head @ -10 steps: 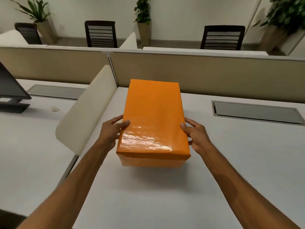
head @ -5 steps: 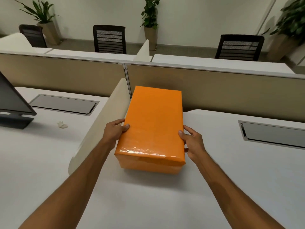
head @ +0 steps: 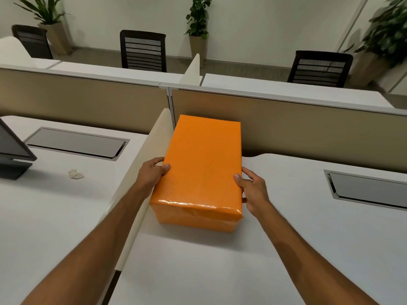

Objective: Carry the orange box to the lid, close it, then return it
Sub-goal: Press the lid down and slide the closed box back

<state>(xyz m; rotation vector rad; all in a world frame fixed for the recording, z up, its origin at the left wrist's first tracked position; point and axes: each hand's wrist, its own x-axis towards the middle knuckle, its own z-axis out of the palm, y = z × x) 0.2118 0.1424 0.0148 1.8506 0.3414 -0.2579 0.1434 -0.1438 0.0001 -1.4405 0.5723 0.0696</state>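
The orange box point(head: 202, 168) is a tall rectangular box with its lid on, glossy on top. It rests on the white desk point(head: 286, 249), its far end close to the tan partition. My left hand point(head: 153, 173) grips its left side, thumb on the top edge. My right hand point(head: 253, 190) holds the right side the same way. The box's left side runs along the cream side divider point(head: 143, 179).
A tan partition point(head: 286, 128) closes the back of the desk. Grey cable hatches sit at the right point(head: 370, 190) and on the left desk point(head: 77, 143). A monitor point(head: 11, 150) and crumpled paper point(head: 75, 174) lie left. Chairs and plants stand behind.
The box has come down from mid-air onto the desk, further back toward the partition. Both hands stayed on its sides. The view has shifted right and down.
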